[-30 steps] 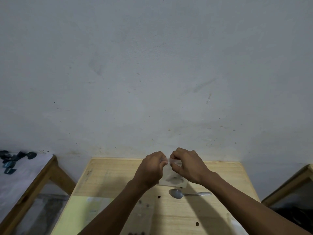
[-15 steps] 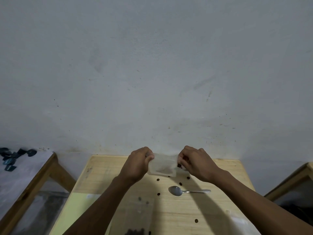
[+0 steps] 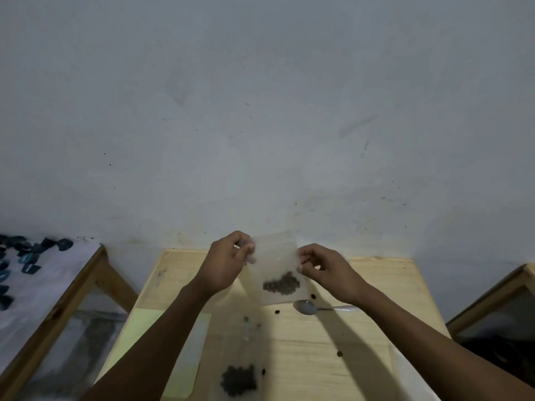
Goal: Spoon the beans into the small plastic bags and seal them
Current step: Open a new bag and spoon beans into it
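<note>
Small plastic bag (image 3: 276, 267) of beans (image 3: 281, 283) hangs above the worktop (image 3: 376, 285), left hand (image 3: 228, 260) and right hand (image 3: 324, 269) raised, pinching its upper corners.

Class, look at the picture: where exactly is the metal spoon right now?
In the head view, the metal spoon lies flat on the wooden table, just below the held plastic bag and beneath the right hand, with loose beans beside its bowl.

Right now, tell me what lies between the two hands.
In the head view, a small plastic bag with beans at its bottom hangs between the left hand and right hand, pinched by both.
</note>
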A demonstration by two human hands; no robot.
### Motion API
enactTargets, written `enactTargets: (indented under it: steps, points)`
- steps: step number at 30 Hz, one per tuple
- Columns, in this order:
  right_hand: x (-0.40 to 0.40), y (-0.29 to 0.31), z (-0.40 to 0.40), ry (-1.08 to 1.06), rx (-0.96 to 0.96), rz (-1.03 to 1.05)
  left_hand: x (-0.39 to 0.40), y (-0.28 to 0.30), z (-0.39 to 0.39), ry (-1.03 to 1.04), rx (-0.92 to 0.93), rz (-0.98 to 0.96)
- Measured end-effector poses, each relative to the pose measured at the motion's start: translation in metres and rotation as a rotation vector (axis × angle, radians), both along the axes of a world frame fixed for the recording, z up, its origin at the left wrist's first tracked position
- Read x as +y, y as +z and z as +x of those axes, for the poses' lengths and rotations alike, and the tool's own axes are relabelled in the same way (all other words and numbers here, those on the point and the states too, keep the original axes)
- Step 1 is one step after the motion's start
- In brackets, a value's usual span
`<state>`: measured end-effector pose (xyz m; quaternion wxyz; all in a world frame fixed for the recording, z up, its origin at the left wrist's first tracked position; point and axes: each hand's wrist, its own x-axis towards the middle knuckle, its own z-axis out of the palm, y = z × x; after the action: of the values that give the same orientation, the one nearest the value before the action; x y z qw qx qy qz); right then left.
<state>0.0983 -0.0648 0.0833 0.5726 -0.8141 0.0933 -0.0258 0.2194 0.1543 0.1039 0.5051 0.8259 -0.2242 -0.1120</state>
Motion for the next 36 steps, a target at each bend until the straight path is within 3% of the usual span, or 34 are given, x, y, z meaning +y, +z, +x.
enactTargets:
  steps: [7, 11, 17, 20, 24, 28, 36]
  points:
    - [0.034, -0.010, -0.008, -0.203, 0.067, 0.326, 0.007, -0.013, -0.019, 0.164, 0.224, -0.192]
    - [0.057, -0.029, -0.019, -0.239, 0.126, 0.344, 0.022, -0.036, -0.031, 0.219, 0.317, -0.209]
    - [0.097, -0.077, -0.038, -0.320, 0.285, 0.357, 0.065, -0.087, -0.064, 0.188, 0.552, 0.038]
    - [0.122, -0.105, -0.048, -0.374, 0.383, 0.377, 0.090, -0.116, -0.081, 0.095, 0.574, 0.214]
    - [0.148, -0.127, -0.054, -0.409, 0.451, 0.148, 0.102, -0.137, -0.090, -0.008, 0.401, 0.375]
    - [0.163, -0.141, -0.054, -0.404, 0.418, 0.046, 0.101, -0.149, -0.084, -0.026, 0.283, 0.525]
    - [0.166, -0.144, -0.045, -0.314, 0.432, -0.230, 0.095, -0.156, -0.081, -0.014, 0.281, 0.728]
